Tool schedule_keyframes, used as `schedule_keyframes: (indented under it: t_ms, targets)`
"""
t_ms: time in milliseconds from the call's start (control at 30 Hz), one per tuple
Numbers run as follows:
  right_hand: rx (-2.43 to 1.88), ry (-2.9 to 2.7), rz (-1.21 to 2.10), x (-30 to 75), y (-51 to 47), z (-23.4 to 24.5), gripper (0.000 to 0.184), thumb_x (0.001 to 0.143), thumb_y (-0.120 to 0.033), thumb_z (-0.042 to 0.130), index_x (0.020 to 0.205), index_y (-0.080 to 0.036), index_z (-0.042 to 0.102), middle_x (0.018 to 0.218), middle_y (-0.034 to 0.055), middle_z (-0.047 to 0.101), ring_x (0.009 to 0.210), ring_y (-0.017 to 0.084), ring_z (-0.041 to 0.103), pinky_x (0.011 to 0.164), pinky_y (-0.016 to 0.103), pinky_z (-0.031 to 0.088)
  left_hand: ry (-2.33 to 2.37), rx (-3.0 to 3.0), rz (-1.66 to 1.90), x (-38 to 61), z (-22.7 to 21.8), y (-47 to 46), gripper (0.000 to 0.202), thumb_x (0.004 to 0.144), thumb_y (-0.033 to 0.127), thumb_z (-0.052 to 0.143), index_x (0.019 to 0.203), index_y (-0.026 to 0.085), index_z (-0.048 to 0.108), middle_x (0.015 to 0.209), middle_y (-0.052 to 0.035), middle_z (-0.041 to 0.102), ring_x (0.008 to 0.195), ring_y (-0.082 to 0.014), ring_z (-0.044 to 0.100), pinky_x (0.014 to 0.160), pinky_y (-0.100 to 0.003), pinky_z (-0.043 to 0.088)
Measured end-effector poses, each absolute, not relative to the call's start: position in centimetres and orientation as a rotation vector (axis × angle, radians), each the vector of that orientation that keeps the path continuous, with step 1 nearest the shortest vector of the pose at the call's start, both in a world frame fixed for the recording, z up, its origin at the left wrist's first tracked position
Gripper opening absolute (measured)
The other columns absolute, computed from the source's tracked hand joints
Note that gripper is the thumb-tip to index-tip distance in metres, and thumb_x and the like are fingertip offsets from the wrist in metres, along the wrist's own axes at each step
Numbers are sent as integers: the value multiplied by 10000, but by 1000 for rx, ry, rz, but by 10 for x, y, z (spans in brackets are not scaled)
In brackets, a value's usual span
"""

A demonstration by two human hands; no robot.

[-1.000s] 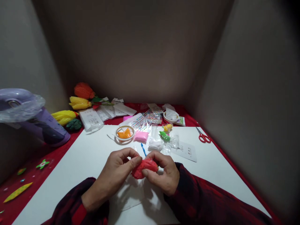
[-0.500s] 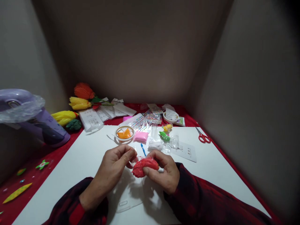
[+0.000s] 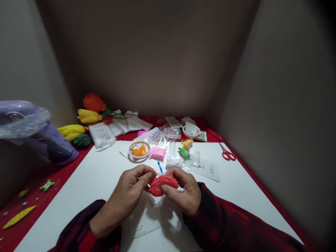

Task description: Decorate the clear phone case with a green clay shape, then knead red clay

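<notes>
A lump of red modelling clay [image 3: 164, 184], with bits of clear plastic film about it, is held above the white board [image 3: 249, 206]. My right hand [image 3: 185, 190] grips its right side, thumb in front and fingers behind. At the left end, my left hand [image 3: 133, 185] is closed in a pinch, thumb against forefinger; its fingertips partly hide what they hold. Just beyond the clay lies a blue modelling tool [image 3: 160, 167]. Under the hands is a clear plastic sheet [image 3: 145, 220].
Behind the hands lie a tape roll [image 3: 129, 154] around an orange clay packet [image 3: 139, 150], a pink packet [image 3: 158, 153] and green clay [image 3: 184, 153]. Red scissors [image 3: 229, 155] rest at the right edge. A purple container [image 3: 56, 143] and yellow flowers [image 3: 89, 116] stand left.
My left hand has moved slightly right, closer against the clay's left end. The clay has tilted a little and its left end is higher. My right hand stays almost in place.
</notes>
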State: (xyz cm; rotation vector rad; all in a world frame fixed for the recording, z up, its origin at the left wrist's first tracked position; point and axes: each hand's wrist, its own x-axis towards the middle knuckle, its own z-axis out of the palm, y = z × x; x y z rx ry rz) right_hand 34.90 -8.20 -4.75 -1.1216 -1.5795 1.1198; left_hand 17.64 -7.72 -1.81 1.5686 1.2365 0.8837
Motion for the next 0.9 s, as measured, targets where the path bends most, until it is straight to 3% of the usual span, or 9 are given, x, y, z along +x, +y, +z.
schedule_keyframes:
  t_ms: [533, 733, 900]
  targets:
    - [-1080, -1550, 1116, 348, -82, -48, 142, 695, -295, 593, 737, -175, 531, 612, -22, 505, 548, 115, 414, 539, 260, 354, 1234, 1456, 1055, 179, -9, -79, 187, 809, 291, 594, 685, 162, 647, 661, 4, 639, 612, -127, 583, 595, -225, 478]
    - [-1064, -1559, 1115, 350, -82, -48, 144, 695, -289, 610, 747, -172, 545, 610, -24, 519, 548, 115, 434, 541, 253, 367, 1266, 1472, 1005, 178, -13, -79, 138, 774, 294, 635, 737, 165, 663, 698, -8, 668, 642, -154, 608, 593, -246, 486]
    - [-1084, -1566, 1091, 350, -82, -47, 141, 686, -295, 608, 736, -175, 553, 604, -24, 522, 543, 113, 432, 539, 247, 369, 1235, 1568, 965, 178, -16, -81, 166, 828, 297, 577, 771, 167, 662, 757, -13, 682, 699, -156, 617, 641, -244, 478]
